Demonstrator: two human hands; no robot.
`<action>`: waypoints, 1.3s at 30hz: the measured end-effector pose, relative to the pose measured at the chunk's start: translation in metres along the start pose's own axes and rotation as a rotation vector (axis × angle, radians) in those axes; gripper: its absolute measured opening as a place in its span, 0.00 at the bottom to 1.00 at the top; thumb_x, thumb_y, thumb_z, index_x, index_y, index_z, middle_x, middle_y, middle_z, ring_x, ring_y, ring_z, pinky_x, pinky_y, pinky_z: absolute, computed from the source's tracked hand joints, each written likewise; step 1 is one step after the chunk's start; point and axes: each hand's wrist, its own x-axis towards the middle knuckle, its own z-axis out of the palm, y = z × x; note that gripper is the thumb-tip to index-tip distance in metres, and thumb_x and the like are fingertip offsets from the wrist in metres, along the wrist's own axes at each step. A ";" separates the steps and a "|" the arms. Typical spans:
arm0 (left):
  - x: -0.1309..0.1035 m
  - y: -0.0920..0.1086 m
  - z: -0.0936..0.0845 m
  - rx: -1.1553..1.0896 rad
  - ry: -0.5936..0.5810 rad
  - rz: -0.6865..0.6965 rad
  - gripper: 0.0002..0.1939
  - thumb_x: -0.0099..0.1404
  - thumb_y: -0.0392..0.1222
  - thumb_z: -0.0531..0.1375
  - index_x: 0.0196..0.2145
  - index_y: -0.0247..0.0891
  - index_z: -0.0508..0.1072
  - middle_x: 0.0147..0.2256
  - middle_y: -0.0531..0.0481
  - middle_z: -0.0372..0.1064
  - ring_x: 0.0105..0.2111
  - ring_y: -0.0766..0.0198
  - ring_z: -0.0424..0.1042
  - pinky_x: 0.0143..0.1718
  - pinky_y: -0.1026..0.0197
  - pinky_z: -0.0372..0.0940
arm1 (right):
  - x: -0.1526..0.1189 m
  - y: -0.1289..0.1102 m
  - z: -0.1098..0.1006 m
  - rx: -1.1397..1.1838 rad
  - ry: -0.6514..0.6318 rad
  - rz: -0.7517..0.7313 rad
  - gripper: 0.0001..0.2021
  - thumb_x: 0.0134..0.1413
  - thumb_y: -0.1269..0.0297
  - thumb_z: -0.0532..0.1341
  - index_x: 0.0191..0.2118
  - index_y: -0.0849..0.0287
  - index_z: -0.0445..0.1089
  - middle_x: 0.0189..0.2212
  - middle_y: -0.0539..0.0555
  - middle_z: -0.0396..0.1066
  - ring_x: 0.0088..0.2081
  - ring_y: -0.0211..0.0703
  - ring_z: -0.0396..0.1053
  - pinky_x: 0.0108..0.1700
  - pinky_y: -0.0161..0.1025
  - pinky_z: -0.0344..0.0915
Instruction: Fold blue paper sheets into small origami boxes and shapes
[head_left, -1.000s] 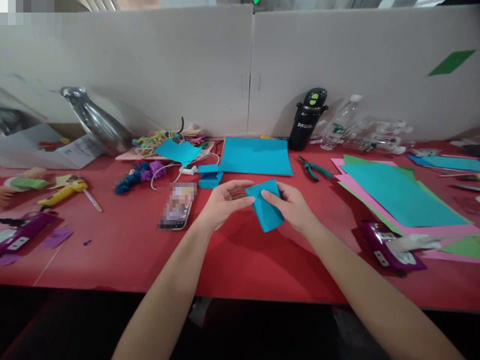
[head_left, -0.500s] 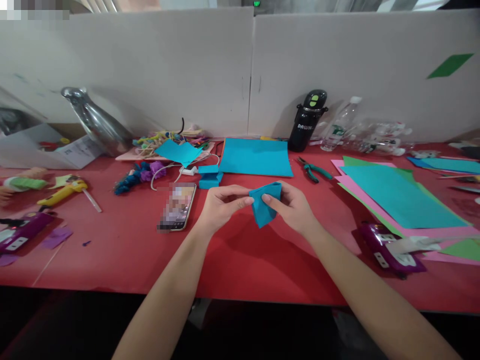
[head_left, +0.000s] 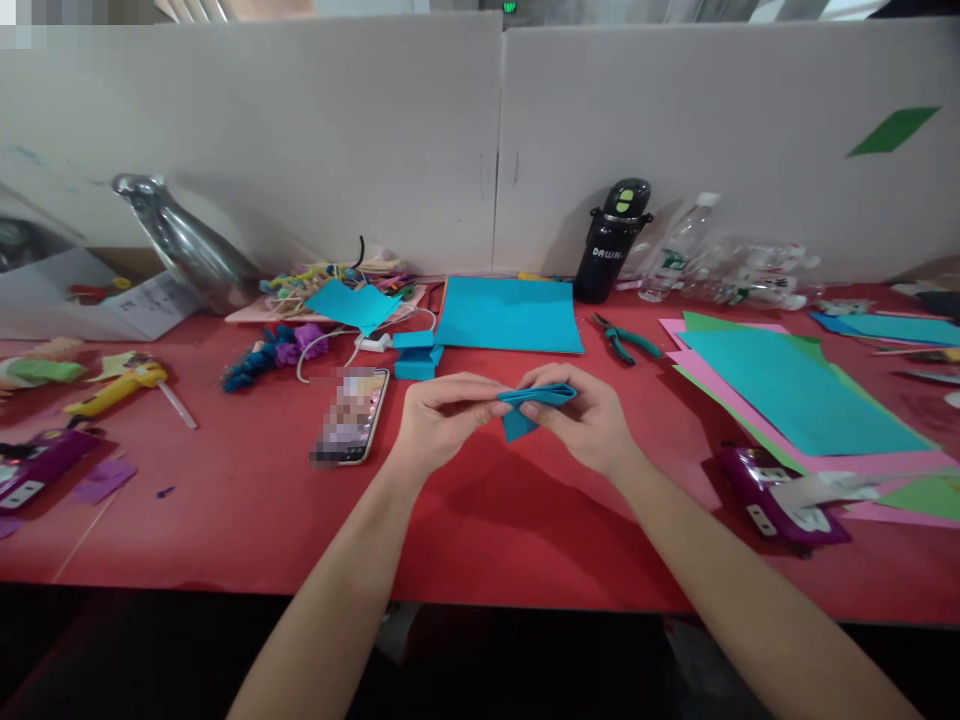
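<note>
Between my hands, above the red table (head_left: 480, 530), is a piece of folded blue paper (head_left: 519, 424) with its layered top edge turned toward me. My left hand (head_left: 444, 420) pinches its left end with thumb and fingers. On the other side my right hand (head_left: 581, 415) grips it, the thumb pressed on the near face and the fingers behind. A small folded blue paper piece (head_left: 417, 358) stands on the table just beyond my left hand. Flat behind both hands lies a stack of blue sheets (head_left: 510, 315).
Left of my hands lies a phone (head_left: 352, 415), and farther left a yellow glue gun (head_left: 120, 390). Pliers (head_left: 626, 340) and a black bottle (head_left: 611, 245) are at the back. Coloured sheets (head_left: 795, 390) and a purple power strip (head_left: 780, 500) lie to the right.
The folded blue paper has tipped in my hands, so its layered upper edge shows more and its pointed lower part less. Both hands still hold it.
</note>
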 end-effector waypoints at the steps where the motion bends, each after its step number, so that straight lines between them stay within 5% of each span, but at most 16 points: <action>1: 0.000 0.000 0.000 0.008 -0.001 0.010 0.05 0.56 0.35 0.71 0.33 0.40 0.83 0.34 0.46 0.81 0.33 0.58 0.80 0.33 0.59 0.77 | 0.000 0.000 0.000 -0.004 -0.004 -0.009 0.06 0.55 0.65 0.68 0.38 0.55 0.72 0.39 0.52 0.73 0.38 0.41 0.70 0.40 0.39 0.69; 16: 0.001 0.002 -0.001 0.071 -0.008 0.101 0.09 0.59 0.31 0.68 0.36 0.42 0.84 0.36 0.47 0.81 0.36 0.59 0.80 0.39 0.59 0.77 | 0.004 -0.007 -0.008 -0.051 -0.022 -0.116 0.08 0.58 0.68 0.66 0.44 0.53 0.75 0.41 0.54 0.76 0.46 0.46 0.74 0.50 0.47 0.71; 29: -0.007 0.001 0.003 0.193 -0.018 0.106 0.05 0.62 0.36 0.66 0.37 0.40 0.82 0.37 0.45 0.80 0.35 0.61 0.79 0.34 0.62 0.76 | 0.001 -0.005 -0.004 0.022 0.050 0.010 0.04 0.56 0.64 0.68 0.38 0.55 0.74 0.37 0.54 0.76 0.39 0.43 0.74 0.42 0.43 0.73; 39: -0.003 0.000 0.001 0.323 0.025 0.237 0.05 0.63 0.36 0.66 0.37 0.42 0.82 0.36 0.47 0.81 0.34 0.61 0.79 0.37 0.60 0.75 | 0.005 -0.011 -0.012 -0.044 -0.031 -0.088 0.05 0.56 0.67 0.68 0.39 0.54 0.76 0.37 0.54 0.76 0.41 0.45 0.74 0.46 0.46 0.72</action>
